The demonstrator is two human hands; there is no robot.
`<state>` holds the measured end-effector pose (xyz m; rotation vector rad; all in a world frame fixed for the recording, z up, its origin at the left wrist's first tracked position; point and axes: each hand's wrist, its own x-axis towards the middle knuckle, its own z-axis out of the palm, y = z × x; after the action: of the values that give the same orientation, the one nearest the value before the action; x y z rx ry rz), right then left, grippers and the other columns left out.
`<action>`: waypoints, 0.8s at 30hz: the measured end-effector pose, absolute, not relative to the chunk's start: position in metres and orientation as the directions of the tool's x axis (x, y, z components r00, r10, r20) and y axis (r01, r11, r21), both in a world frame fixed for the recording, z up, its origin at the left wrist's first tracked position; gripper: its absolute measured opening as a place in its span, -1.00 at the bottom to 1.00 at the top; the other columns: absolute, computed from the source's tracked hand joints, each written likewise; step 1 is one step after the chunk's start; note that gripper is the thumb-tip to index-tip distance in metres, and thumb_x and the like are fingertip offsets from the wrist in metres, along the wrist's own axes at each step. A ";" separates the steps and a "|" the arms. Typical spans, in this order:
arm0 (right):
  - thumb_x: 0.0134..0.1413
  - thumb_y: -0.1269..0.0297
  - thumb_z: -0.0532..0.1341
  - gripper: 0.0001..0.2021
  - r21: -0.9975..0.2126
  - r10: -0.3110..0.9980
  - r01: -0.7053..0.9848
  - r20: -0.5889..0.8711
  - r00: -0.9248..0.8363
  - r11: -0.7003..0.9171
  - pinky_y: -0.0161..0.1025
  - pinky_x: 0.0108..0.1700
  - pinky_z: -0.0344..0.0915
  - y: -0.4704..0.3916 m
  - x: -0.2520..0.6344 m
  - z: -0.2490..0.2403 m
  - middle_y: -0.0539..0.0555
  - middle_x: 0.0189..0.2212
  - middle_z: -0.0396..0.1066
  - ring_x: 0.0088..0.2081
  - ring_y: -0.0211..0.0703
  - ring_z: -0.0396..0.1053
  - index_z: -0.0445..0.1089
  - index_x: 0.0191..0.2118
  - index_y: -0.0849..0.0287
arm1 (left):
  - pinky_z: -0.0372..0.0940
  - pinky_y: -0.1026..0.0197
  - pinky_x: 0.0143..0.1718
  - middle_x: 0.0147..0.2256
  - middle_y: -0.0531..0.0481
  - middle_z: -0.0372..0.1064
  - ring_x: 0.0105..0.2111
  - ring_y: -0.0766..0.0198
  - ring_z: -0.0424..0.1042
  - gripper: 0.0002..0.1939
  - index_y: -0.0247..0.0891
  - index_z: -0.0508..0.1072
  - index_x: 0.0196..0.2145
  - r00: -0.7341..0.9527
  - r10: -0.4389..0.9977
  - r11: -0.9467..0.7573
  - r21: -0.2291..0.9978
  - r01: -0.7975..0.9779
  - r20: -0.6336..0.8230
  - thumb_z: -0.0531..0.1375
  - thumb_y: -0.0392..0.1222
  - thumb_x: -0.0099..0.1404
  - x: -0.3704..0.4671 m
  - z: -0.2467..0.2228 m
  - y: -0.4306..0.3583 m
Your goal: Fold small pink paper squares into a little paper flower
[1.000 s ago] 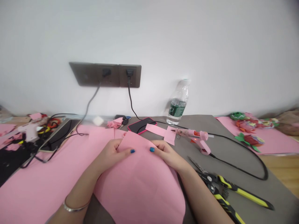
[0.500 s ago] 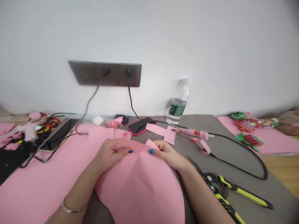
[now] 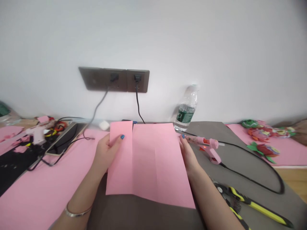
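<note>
A pink paper sheet (image 3: pixel 153 163) with straight edges and vertical creases is held up over the grey table. My left hand (image 3: pixel 106 151) grips its left side, the thumb with blue nail lying on the front. At the upper right edge, my right hand (image 3: pixel 187 151) holds the paper with the thumb at its rim and the fingers behind. Just right of that hand lies a pink glue gun (image 3: pixel 208 150). Finger parts behind the paper are hidden.
A water bottle (image 3: pixel 185 111) stands against the wall. Yellow-black pliers (image 3: pixel 254 206) lie at the lower right, inside a black cable loop. Left are a phone (image 3: pixel 64 139) and large pink paper (image 3: pixel 55 179). Paper flowers (image 3: pixel 265 150) are at far right.
The paper has gone from a gathered, rounded shape to an opened, flatter sheet. My hands have moved apart to its two sides. The view has shifted slightly.
</note>
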<state>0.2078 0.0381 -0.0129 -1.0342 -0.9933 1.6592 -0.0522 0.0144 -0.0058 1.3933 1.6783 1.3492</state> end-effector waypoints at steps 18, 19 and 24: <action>-0.14 -0.07 0.42 -0.63 -0.922 0.957 -0.258 -0.281 -0.073 -0.290 -0.14 -0.49 0.33 0.041 0.203 -0.040 0.09 -0.63 0.53 -0.52 0.10 0.49 0.56 -0.37 0.16 | 0.34 0.24 -0.38 -0.39 -0.03 0.59 -0.38 0.12 0.52 -0.73 -0.28 0.57 -0.25 -0.158 0.925 -0.235 0.847 0.476 0.346 0.17 -0.04 0.32 -0.054 -0.006 0.008; -0.14 -0.07 0.42 -0.63 -0.923 0.958 -0.257 -0.277 -0.077 -0.288 -0.14 -0.50 0.32 0.042 0.204 -0.040 0.10 -0.63 0.53 -0.53 0.09 0.48 0.56 -0.37 0.16 | 0.35 0.23 -0.36 -0.38 -0.04 0.59 -0.37 0.11 0.53 -0.73 -0.28 0.57 -0.25 -0.161 0.922 -0.238 0.845 0.479 0.351 0.17 -0.05 0.32 -0.054 -0.006 0.007; -0.08 -0.06 0.38 -0.60 -0.930 0.959 -0.237 -0.258 -0.120 -0.280 -0.11 -0.44 0.37 0.042 0.205 -0.039 0.15 -0.53 0.59 -0.46 0.14 0.54 0.58 -0.27 0.19 | 0.38 0.18 -0.28 -0.36 -0.07 0.61 -0.31 0.06 0.55 -0.75 -0.27 0.60 -0.29 -0.177 0.902 -0.256 0.819 0.514 0.393 0.19 -0.06 0.30 -0.053 -0.003 0.004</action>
<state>0.2050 0.0416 -0.0387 -1.1650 -0.9358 1.5832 -0.0532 0.0045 -0.0032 1.7172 1.6246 1.4133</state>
